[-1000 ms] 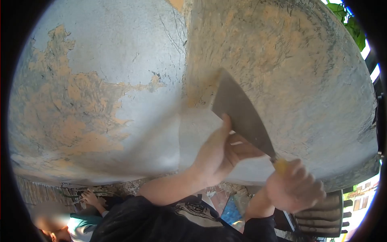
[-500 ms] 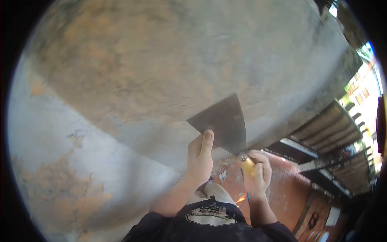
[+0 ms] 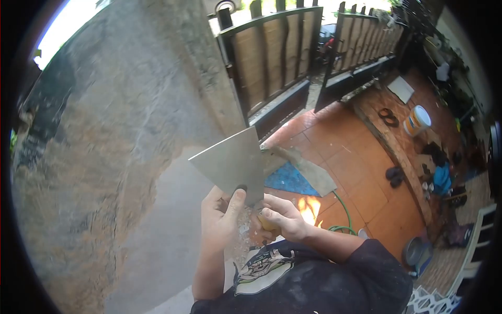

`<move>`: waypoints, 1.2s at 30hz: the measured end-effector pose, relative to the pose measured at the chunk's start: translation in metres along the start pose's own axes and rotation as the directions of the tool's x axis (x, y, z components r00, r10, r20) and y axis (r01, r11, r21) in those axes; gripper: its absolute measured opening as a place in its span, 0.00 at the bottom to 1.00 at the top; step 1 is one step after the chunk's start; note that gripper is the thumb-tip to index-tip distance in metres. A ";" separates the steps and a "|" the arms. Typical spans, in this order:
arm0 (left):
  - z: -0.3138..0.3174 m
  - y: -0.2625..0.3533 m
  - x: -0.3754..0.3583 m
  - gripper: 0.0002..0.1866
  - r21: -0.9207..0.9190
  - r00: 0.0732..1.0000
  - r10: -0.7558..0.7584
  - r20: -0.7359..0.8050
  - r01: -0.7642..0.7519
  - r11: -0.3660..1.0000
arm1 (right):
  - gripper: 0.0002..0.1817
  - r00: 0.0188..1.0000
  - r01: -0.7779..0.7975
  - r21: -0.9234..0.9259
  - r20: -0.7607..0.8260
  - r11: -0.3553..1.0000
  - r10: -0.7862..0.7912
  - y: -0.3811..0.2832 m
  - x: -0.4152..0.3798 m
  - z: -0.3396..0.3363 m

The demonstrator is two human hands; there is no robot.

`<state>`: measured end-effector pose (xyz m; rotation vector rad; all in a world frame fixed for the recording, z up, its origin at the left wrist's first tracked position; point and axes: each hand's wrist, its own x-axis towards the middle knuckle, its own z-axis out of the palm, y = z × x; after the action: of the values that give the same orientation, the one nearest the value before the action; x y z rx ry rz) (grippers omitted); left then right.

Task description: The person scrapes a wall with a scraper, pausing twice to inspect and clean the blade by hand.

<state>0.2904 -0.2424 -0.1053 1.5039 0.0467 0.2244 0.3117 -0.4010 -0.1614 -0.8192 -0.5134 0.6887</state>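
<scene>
Inspection of the centre of the frame: I find a broad, flat, grey metal scraper (image 3: 235,159) with a yellow handle (image 3: 267,223), its blade raised, one corner pointing up and another out to the left. My left fingers (image 3: 236,204) are closed on the lower part of the blade, thumb pressed flat to the face turned towards me. My right fingers (image 3: 275,215) are curled around the yellow handle, just below and to the right. The scraper lies in view between me and the wall; whether its far corner touches the surface I cannot tell.

The large grey plaster wall (image 3: 130,157) fills the left of the frame: rough, with brown and orange patches at mid-left, a dark stain at upper left, and a smoother pale grey area lower down.

At top centre stands a dark-framed gate with tan panels (image 3: 272,52). Orange floor tiles (image 3: 366,183) cover the right of centre. On them, beside the blade, lies a speckled blue sheet (image 3: 293,179); a thin green hose (image 3: 345,209) curves just right of it. A white bucket with an orange label (image 3: 417,121) sits at upper right, near a pair of brown sandals (image 3: 387,118).
</scene>
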 end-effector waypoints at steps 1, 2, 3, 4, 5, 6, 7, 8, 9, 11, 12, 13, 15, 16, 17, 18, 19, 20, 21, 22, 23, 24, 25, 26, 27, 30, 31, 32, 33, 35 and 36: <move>0.017 0.004 0.012 0.11 -0.045 0.994 -0.048 0.095 0.052 0.998 | 0.24 1.000 -0.002 0.052 -0.014 0.999 0.003 -0.014 -0.004 -0.008; 0.034 0.005 0.024 0.10 -0.081 0.978 -0.091 0.188 0.108 0.991 | 0.25 1.000 -0.003 0.104 -0.023 0.995 0.006 -0.027 -0.008 -0.017; 0.051 0.003 0.036 0.10 -0.078 0.970 -0.094 0.226 0.114 0.990 | 0.25 0.998 0.003 0.117 -0.061 0.993 0.004 -0.039 -0.014 -0.029; 0.068 -0.001 0.048 0.11 -0.105 0.949 -0.099 0.299 0.136 0.985 | 0.25 0.996 0.029 0.113 -0.089 0.993 -0.019 -0.047 -0.022 -0.043; 0.084 -0.005 0.059 0.13 -0.130 0.924 -0.100 0.368 0.158 0.979 | 0.25 0.996 0.030 0.168 -0.090 0.985 -0.015 -0.055 -0.029 -0.060; 0.100 -0.015 0.068 0.13 -0.129 0.914 -0.099 0.392 0.161 0.978 | 0.25 0.996 0.024 0.221 -0.085 0.975 -0.006 -0.063 -0.037 -0.074; 0.115 -0.030 0.079 0.12 -0.072 0.909 -0.016 0.416 0.051 0.996 | 0.24 0.986 0.023 0.193 -0.169 0.981 0.010 -0.070 -0.044 -0.084; 0.129 -0.040 0.086 0.12 -0.018 0.897 0.061 0.439 -0.058 0.998 | 0.24 0.983 0.035 0.185 -0.181 0.982 0.000 -0.076 -0.048 -0.095; 0.143 -0.046 0.093 0.11 -0.032 0.882 0.061 0.467 -0.052 0.998 | 0.24 0.976 0.056 0.181 -0.216 0.982 -0.016 -0.082 -0.052 -0.108; 0.167 -0.054 0.106 0.11 -0.040 0.867 0.096 0.490 -0.087 0.995 | 0.22 0.951 0.115 0.078 -0.297 0.990 -0.087 -0.091 -0.058 -0.129; 0.178 -0.057 0.110 0.11 -0.039 0.859 0.123 0.498 -0.119 0.992 | 0.22 0.945 0.127 0.072 -0.313 0.989 -0.099 -0.094 -0.062 -0.135; 0.188 -0.058 0.114 0.11 -0.044 0.847 0.125 0.517 -0.120 0.992 | 0.21 0.920 0.130 0.024 -0.375 0.991 -0.112 -0.095 -0.066 -0.140; 0.208 -0.058 0.121 0.10 -0.006 0.794 0.143 0.591 -0.173 0.985 | 0.21 0.853 0.154 -0.048 -0.497 0.987 -0.157 -0.102 -0.072 -0.140; 0.217 -0.060 0.125 0.10 -0.017 0.782 0.151 0.605 -0.177 0.984 | 0.21 0.844 0.164 -0.061 -0.508 0.985 -0.172 -0.104 -0.075 -0.140; 0.227 -0.063 0.129 0.10 -0.011 0.764 0.201 0.613 -0.246 0.969 | 0.20 0.800 0.188 -0.071 -0.567 0.980 -0.194 -0.103 -0.078 -0.141; 0.234 -0.066 0.133 0.09 -0.004 0.746 0.245 0.620 -0.309 0.951 | 0.19 0.752 0.207 -0.078 -0.625 0.975 -0.210 -0.103 -0.080 -0.142; 0.240 -0.065 0.137 0.09 -0.016 0.726 0.254 0.640 -0.318 0.948 | 0.16 0.753 0.234 -0.050 -0.623 0.971 -0.213 -0.103 -0.082 -0.145; 0.245 -0.064 0.141 0.09 -0.023 0.718 0.251 0.649 -0.312 0.950 | 0.16 0.742 0.238 -0.054 -0.634 0.970 -0.217 -0.104 -0.081 -0.150; 0.250 -0.063 0.146 0.09 -0.033 0.704 0.249 0.666 -0.305 0.952 | 0.16 0.728 0.262 -0.059 -0.644 0.963 -0.237 -0.104 -0.080 -0.155; 0.254 -0.063 0.152 0.09 -0.048 0.686 0.253 0.682 -0.302 0.952 | 0.15 0.712 0.287 -0.071 -0.652 0.955 -0.262 -0.106 -0.078 -0.159; 0.257 -0.062 0.157 0.09 -0.061 0.676 0.255 0.691 -0.296 0.953 | 0.15 0.699 0.289 -0.081 -0.663 0.954 -0.268 -0.109 -0.076 -0.160; 0.259 -0.062 0.162 0.09 -0.048 0.649 0.238 0.722 -0.296 0.954 | 0.14 0.665 0.307 -0.113 -0.685 0.945 -0.298 -0.113 -0.074 -0.161; 0.260 -0.062 0.169 0.09 -0.033 0.621 0.221 0.752 -0.299 0.954 | 0.14 0.631 0.326 -0.144 -0.703 0.934 -0.328 -0.115 -0.070 -0.162; 0.262 -0.058 0.175 0.09 -0.045 0.609 0.228 0.760 -0.300 0.953 | 0.14 0.619 0.331 -0.156 -0.708 0.931 -0.339 -0.113 -0.069 -0.169; 0.263 -0.052 0.181 0.09 -0.102 0.487 0.294 0.822 -0.382 0.918 | 0.14 0.628 0.339 -0.293 -0.637 0.894 -0.447 -0.108 -0.071 -0.180; 0.275 -0.060 0.198 0.11 -0.422 0.173 0.542 0.822 -0.455 0.784 | 0.17 0.492 0.197 -0.833 -0.372 0.517 -0.787 -0.105 -0.055 -0.194; 0.275 -0.057 0.210 0.11 -0.400 0.163 0.517 0.840 -0.458 0.794 | 0.18 0.526 0.322 -0.671 -0.460 0.668 -0.715 -0.108 -0.051 -0.191; 0.273 -0.051 0.223 0.12 -0.378 0.151 0.489 0.859 -0.456 0.806 | 0.18 0.569 0.430 -0.464 -0.527 0.775 -0.631 -0.109 -0.047 -0.187; 0.271 -0.042 0.240 0.11 -0.347 0.127 0.452 0.883 -0.472 0.811 | 0.18 0.547 0.427 -0.470 -0.546 0.772 -0.635 -0.112 -0.039 -0.185; 0.269 -0.034 0.264 0.13 -0.239 0.276 0.324 0.905 -0.298 0.924 | 0.18 0.571 0.429 -0.390 -0.582 0.815 -0.579 -0.129 -0.021 -0.189; 0.268 -0.037 0.273 0.13 -0.177 0.360 0.194 0.913 -0.078 0.981 | 0.18 0.548 0.431 -0.407 -0.591 0.805 -0.592 -0.137 -0.011 -0.189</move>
<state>0.6071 -0.4594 -0.0942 1.3307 -1.0275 -0.5411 0.4759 -0.5675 -0.1640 -0.9975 -0.1022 -0.2717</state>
